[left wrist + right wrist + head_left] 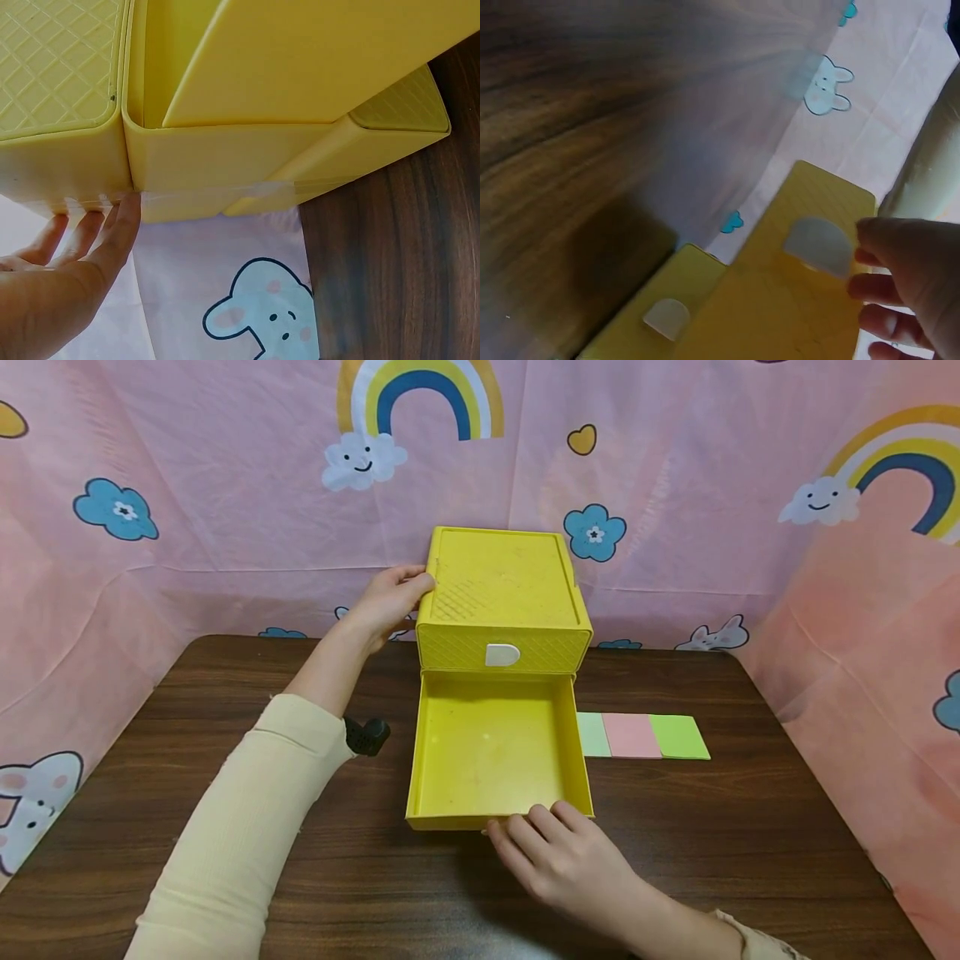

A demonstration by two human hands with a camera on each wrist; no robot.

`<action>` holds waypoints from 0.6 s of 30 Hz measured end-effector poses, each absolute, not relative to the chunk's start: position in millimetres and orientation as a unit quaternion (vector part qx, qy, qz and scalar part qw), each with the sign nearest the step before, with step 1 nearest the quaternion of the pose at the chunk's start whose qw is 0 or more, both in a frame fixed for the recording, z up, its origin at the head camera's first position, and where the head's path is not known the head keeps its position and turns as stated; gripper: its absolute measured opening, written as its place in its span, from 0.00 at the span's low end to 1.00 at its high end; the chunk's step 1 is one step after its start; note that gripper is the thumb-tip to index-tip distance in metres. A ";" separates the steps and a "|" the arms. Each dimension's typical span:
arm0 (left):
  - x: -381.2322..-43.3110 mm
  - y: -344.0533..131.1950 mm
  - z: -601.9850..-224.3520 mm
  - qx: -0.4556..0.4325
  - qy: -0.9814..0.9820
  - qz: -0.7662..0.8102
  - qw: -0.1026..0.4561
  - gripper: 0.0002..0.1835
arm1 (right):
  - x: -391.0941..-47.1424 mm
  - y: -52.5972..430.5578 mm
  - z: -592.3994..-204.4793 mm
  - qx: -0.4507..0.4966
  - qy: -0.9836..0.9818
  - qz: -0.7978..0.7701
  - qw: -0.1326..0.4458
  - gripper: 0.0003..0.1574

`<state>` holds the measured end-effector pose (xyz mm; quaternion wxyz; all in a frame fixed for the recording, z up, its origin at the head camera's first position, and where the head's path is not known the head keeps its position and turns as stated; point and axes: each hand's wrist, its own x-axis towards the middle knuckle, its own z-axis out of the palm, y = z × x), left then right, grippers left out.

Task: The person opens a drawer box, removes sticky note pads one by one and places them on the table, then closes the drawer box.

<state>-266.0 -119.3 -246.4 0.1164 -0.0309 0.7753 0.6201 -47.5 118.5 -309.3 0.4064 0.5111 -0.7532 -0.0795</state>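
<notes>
The grip: the right hand [566,860] has its bent fingertips on the front rim of the open yellow plastic drawer [495,743]; from my remote post I cannot tell whether thumb and fingers pinch that rim or only press it. The drawer, a shallow square tray, juts toward the person from the middle tier of the yellow lattice-patterned plastic cabinet [506,577]. In the right wrist view I find the fingers beside, not around, the rounded white pull tab [817,246] on its front, so I judge that the rim serves as the handhold. The left hand [390,602] lies against the cabinet's side near the top, fingers fairly straight and slightly spread, which I take as bracing the body against the drawer's travel. A strip resembling clear tape [195,199] crosses the side, perhaps to bind the stacked tiers. Just right of the drawer, three flat square paper pads, mint [594,735], pink [632,736] and lime green [678,737], lie edge to edge in a row, presumably so that each colour shows. All rest on a dark brown wood-grain table [750,827] before a pink printed cloth backdrop [247,468].
</notes>
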 end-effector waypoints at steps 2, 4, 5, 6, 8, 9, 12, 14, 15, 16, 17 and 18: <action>-266.3 -119.4 -246.4 -0.032 0.777 0.618 0.116 0.29 | -48.0 117.9 -311.6 0.510 -0.745 -0.086 0.421 0.20; -266.7 -119.4 -246.5 -0.031 0.779 0.616 0.115 0.29 | -48.1 117.1 -313.7 0.508 -0.742 -0.087 0.429 0.20; -267.0 -119.5 -246.6 -0.031 0.780 0.615 0.115 0.29 | -48.0 116.9 -314.6 0.507 -0.742 -0.087 0.430 0.20; -267.1 -119.6 -246.7 -0.030 0.781 0.613 0.115 0.29 | -47.8 116.6 -315.5 0.506 -0.743 -0.086 0.430 0.20; -267.3 -119.8 -246.7 -0.029 0.782 0.612 0.115 0.29 | -47.2 116.2 -317.1 0.502 -0.748 -0.084 0.427 0.19; -267.3 -119.9 -246.7 -0.027 0.782 0.612 0.115 0.29 | -46.8 115.8 -317.7 0.499 -0.750 -0.082 0.427 0.19; -267.2 -120.1 -246.6 -0.025 0.779 0.615 0.116 0.29 | -46.2 114.6 -319.0 0.492 -0.755 -0.071 0.428 0.18; -267.1 -120.2 -246.8 -0.025 0.777 0.618 0.116 0.29 | -45.8 113.8 -319.5 0.488 -0.757 -0.068 0.428 0.18; -267.1 -120.1 -247.0 -0.025 0.776 0.620 0.116 0.29 | -45.5 113.5 -319.7 0.487 -0.758 -0.067 0.428 0.18; -267.0 -120.0 -247.1 -0.026 0.776 0.619 0.115 0.29 | -45.1 113.2 -319.9 0.485 -0.760 -0.066 0.427 0.18; -267.0 -119.9 -247.3 -0.027 0.777 0.619 0.114 0.29 | -44.8 112.9 -320.0 0.484 -0.762 -0.067 0.425 0.18; -266.9 -119.8 -247.5 -0.027 0.777 0.618 0.113 0.29 | -44.5 112.6 -320.1 0.483 -0.763 -0.067 0.423 0.18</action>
